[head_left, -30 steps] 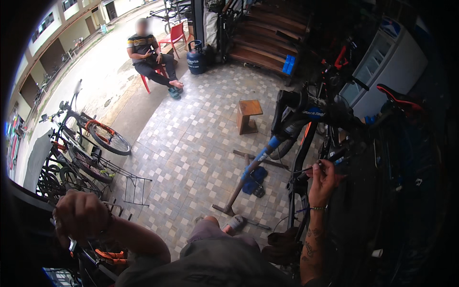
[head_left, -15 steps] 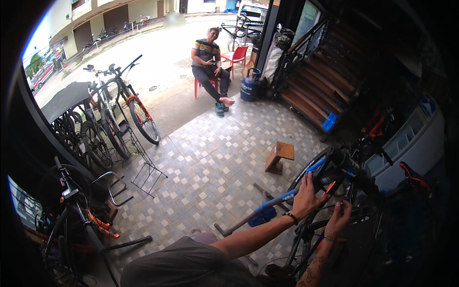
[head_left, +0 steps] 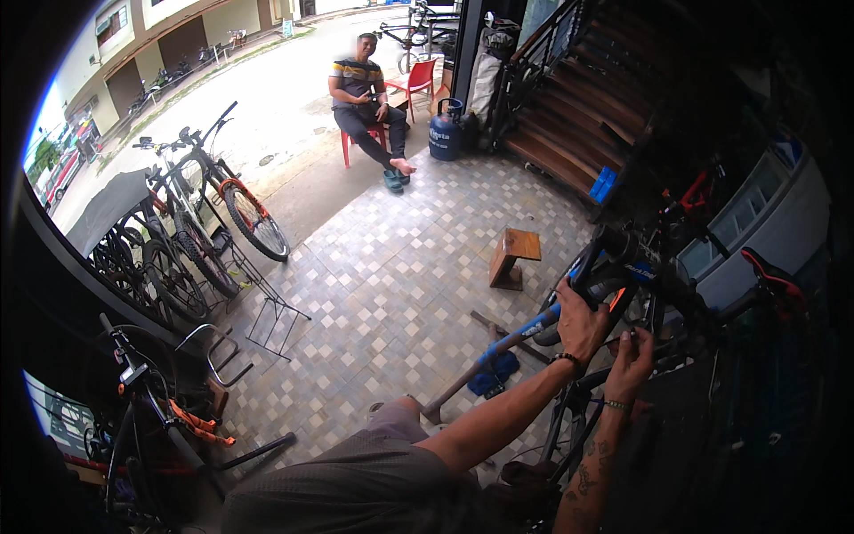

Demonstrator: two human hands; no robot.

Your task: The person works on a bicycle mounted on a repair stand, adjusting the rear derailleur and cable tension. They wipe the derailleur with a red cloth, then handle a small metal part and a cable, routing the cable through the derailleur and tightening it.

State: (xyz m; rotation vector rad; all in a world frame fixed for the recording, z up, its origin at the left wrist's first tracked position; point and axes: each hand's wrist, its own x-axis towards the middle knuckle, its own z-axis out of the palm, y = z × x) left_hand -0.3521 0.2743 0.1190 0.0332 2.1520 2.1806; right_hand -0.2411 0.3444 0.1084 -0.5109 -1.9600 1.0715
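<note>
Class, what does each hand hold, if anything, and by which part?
Right hand: pinched near the bike frame; anything in its grip is too small and dark to name. Left hand: near the frame too; whether it holds anything cannot be told.

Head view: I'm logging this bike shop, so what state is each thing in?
Left hand: at the black bike, grip unclear
Right hand: fingers bent, hold unclear
Wooden stool: upright
Gas cylinder: upright
Red chair: upright
Seated person: one foot bare
Orange-forked bike: parked upright

Wooden stairs (head_left: 578,125) edge the tiled floor (head_left: 382,267) — street (head_left: 298,98) sunlit.
</note>
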